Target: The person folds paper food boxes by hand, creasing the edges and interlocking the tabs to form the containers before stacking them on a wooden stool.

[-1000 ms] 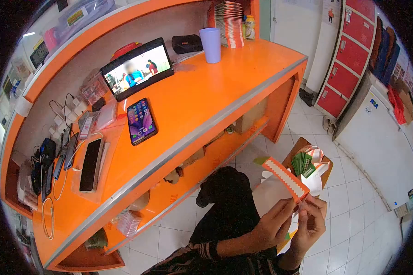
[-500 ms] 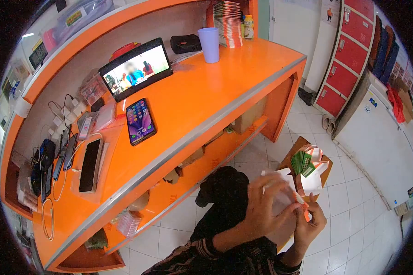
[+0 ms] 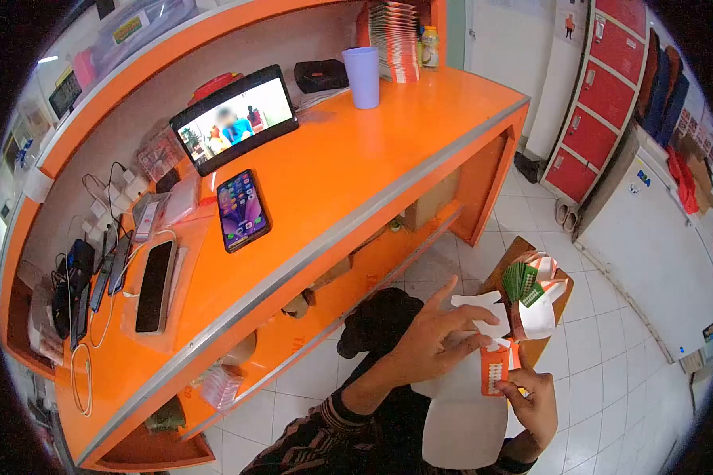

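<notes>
In the head view, my right hand (image 3: 533, 405) pinches the lower right side of a small orange-and-white paper carton (image 3: 495, 374) printed with a row of white marks. My left hand (image 3: 440, 336) is at the carton's top, with thumb and fingers closed around its white edge and one finger raised. Beneath the hands, a large pale paper or card piece (image 3: 465, 431) lies over my lap. Just beyond them, a fan of green printed cards (image 3: 520, 283) stands in an open white box (image 3: 536, 321) on a brown stool (image 3: 564, 294).
The orange counter (image 3: 356, 174) on my left holds a tablet (image 3: 236, 119) playing video, a lit phone (image 3: 243, 210), a dark-screened phone (image 3: 157, 286) and a purple cup (image 3: 362, 77). Stacked orange-edged cartons (image 3: 394, 43) stand behind. Red lockers (image 3: 588, 134) and a white fridge (image 3: 650, 237) are at right.
The carton has turned so its orange printed face shows, lower down. My left hand has shifted a little, raising a finger, and my right hand has dropped slightly. The pale piece is more exposed.
</notes>
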The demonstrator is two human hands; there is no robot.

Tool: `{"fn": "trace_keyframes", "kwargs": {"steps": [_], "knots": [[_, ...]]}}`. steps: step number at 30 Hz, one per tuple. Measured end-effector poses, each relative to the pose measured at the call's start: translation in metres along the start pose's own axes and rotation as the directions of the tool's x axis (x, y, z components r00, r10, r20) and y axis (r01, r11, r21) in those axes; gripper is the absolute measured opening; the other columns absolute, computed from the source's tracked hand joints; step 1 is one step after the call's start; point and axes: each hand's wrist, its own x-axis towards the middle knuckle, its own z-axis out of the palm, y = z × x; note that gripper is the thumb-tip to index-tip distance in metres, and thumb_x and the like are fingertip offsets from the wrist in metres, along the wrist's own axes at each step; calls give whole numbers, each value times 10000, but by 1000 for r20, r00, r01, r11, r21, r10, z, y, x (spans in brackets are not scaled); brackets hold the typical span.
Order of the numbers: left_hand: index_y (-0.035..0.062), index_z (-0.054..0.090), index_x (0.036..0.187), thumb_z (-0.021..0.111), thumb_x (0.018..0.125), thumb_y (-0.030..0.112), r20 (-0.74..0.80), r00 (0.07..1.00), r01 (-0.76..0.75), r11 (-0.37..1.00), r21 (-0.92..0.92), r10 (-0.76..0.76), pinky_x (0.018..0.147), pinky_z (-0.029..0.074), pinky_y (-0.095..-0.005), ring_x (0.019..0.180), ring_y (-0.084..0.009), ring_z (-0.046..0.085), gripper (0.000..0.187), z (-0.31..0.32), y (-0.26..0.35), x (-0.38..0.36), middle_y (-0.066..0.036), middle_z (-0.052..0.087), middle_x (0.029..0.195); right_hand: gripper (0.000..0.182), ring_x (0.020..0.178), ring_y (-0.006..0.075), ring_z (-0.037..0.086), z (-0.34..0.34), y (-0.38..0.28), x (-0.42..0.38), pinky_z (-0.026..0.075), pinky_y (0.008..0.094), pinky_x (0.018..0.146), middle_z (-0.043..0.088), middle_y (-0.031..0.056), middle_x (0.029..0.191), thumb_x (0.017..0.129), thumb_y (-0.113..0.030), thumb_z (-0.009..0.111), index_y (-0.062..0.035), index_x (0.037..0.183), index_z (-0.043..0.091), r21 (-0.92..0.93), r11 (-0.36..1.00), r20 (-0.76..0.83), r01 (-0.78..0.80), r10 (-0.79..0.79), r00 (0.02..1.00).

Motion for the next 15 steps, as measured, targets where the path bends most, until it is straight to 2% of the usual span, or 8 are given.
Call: {"fn": "trace_keyframes", "kwargs": {"steps": [3,4,5,7,10,13,14,15], "knots": [[68,591,1034,601,858,217,-227,974,21,992,127,9,1065,194,-494,751,-185,638,231,0,-4,3,-59,661,876,110,593,95,512,5,17,0,394,358,968,587,92,618,803,-37,614,57,746,613,-50,998,-175,33,-41,984],[59,584,1056,603,859,228,-384,922,52,966,254,52,1039,283,-467,770,-197,634,261,1,-5,4,-67,653,898,112,577,120,509,5,23,1,416,324,778,589,107,632,792,-56,630,49,758,609,-15,1000,-300,-17,11,954],[59,584,1056,603,859,228,-383,922,51,965,256,53,1039,283,-467,770,-197,634,261,1,-5,3,-67,653,898,122,560,146,506,3,27,1,438,290,587,592,122,646,780,-74,646,40,770,604,25,998,-419,-61,66,905],[35,588,1069,609,859,230,-196,915,287,911,-297,-353,893,445,-355,850,-226,619,287,5,-4,-5,-83,624,978,164,610,114,470,1,28,2,408,273,587,566,78,645,797,-101,636,49,772,573,89,991,-416,-104,131,900],[1,589,1085,580,879,193,5,871,478,845,-242,-491,779,497,-285,948,-254,600,282,21,-21,-28,-104,598,1064,126,730,73,482,14,42,20,387,200,643,544,6,789,819,-75,640,-16,797,530,175,984,-624,-35,138,770],[-17,596,1083,571,869,112,-223,966,140,990,26,-131,798,498,-305,954,-250,610,251,36,-9,-21,-121,599,1072,115,779,88,506,21,34,24,418,227,674,543,29,880,823,-61,622,-22,823,514,-50,999,-631,-19,-17,776],[-4,602,1093,597,823,41,-203,978,72,989,127,-46,767,517,-301,938,-238,620,274,42,-10,-25,-117,604,1066,178,823,113,528,27,40,20,449,266,719,536,46,950,864,-137,594,-7,945,503,337,941,-504,21,162,848],[-4,602,1093,597,823,41,-201,979,73,989,126,-47,767,517,-301,938,-238,620,274,48,-8,-27,-117,604,1066,340,891,150,556,39,45,22,469,298,781,544,72,1027,902,-234,553,-4,1134,459,369,924,-526,102,117,842]]}}
